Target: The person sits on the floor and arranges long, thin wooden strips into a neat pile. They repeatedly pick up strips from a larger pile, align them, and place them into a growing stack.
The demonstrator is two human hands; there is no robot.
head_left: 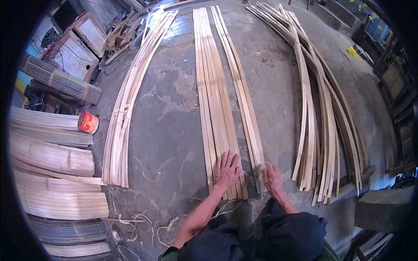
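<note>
A long band of pale bamboo strips [212, 100] lies side by side on the floor in front of me, running away lengthwise. My left hand [227, 168] rests flat on the near part of this band, fingers stretched forward. To its right lies a narrower set of bamboo strips [244, 104], a gap separating it from the wide band. My right hand [273, 179] is at the right edge of this set's near end, its fingers bent in and closed against the strips. Part of its grip is hidden.
Loose bundles of strips lie on the left [126, 113] and the right [320, 87]. Several rolled or stacked slatted mats [61, 195] line the left side, by a red and orange tub [88, 122]. Thin fibre scraps [143, 219] litter the floor near my knees.
</note>
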